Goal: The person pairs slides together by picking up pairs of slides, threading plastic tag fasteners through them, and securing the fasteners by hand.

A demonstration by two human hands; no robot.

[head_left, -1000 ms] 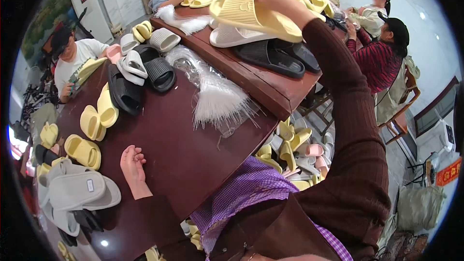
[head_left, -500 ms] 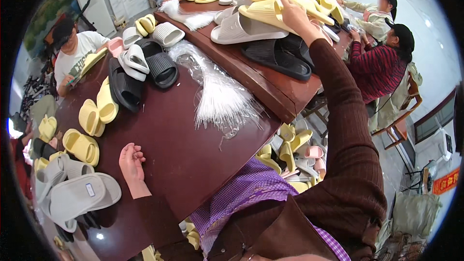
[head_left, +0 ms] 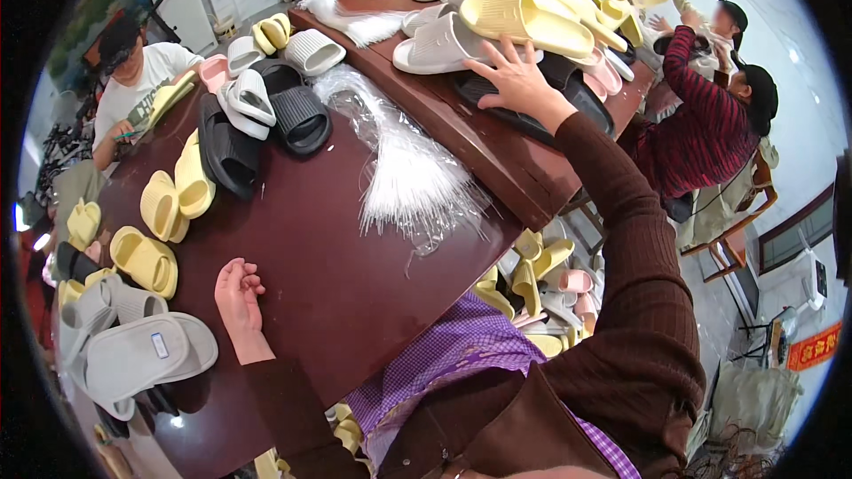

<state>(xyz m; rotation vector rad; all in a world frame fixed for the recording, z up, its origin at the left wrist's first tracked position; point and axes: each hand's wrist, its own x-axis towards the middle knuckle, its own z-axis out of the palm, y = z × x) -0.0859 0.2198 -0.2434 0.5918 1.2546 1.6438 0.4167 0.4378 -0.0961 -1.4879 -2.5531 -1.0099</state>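
My right hand (head_left: 519, 84) reaches to the pile at the back right, its fingers spread and nothing gripped in them. The fingertips are at a light grey slipper (head_left: 437, 46); the hand partly covers a black slipper (head_left: 581, 99) beneath. Just above it, a yellow slipper (head_left: 524, 18) lies across the top of the pile. My left hand (head_left: 240, 297) rests at the left on the dark red table (head_left: 311, 302), fingers loosely bent and nothing seen in them. Between the hands, a bundle of thin white plastic strands (head_left: 404, 182) lies in clear wrap.
Yellow slippers (head_left: 146, 262), black slippers (head_left: 299, 115) and grey slippers (head_left: 138, 355) line the table's left side. A second white bundle (head_left: 355, 22) lies farther back. More slippers (head_left: 550, 288) are heaped below the table edge. Several people sit around, one in a striped top (head_left: 710, 133).
My right hand has let go of a yellow slipper on the pile and moved down and left, fingers spreading. That slipper now lies turned across the top. My left hand stays nearly still.
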